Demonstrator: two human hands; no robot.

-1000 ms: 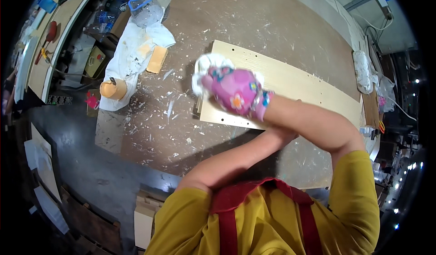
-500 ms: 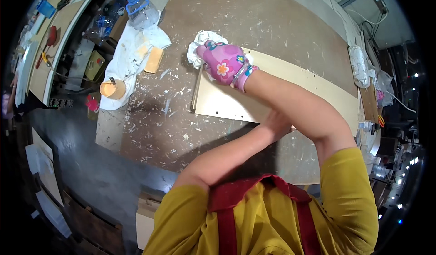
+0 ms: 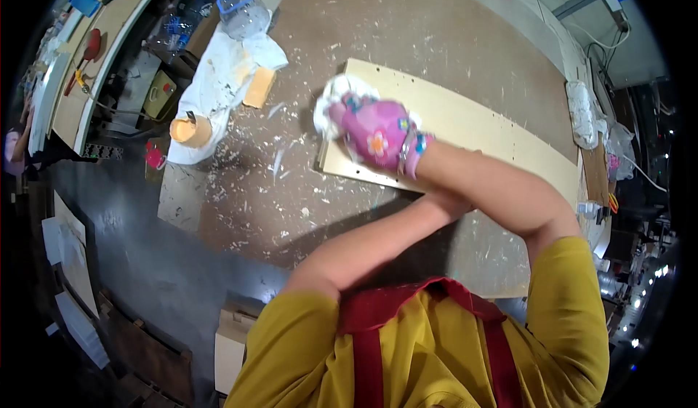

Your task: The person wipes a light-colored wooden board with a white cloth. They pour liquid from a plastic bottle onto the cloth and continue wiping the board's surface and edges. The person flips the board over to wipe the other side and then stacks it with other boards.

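Note:
A long cream-coloured board [image 3: 454,106] with small dark holes along its edges lies on the brown worktable; its left end looks like a stack of more than one panel. My right hand [image 3: 374,132], in a pink flowered glove, presses a crumpled white cloth [image 3: 331,117] onto the board's left end. Part of the cloth hangs past that end. My left arm crosses beneath my right forearm, and my left hand [image 3: 456,203] rests at the board's near edge. Its fingers are mostly hidden behind the right forearm.
At the left, a stained white sheet [image 3: 211,99] carries a clear bottle with blue handle [image 3: 243,15] and a cup of orange-tan paste [image 3: 190,132]. A tan block [image 3: 259,88] lies at its edge. White scraps and specks dot the worktable [image 3: 251,197]. A white wrapped bundle [image 3: 582,113] sits far right.
My right hand and the cloth have moved nearer to me along the board's left end, uncovering its far left corner. My left arm has stayed nearly in place. The whole view has shifted slightly.

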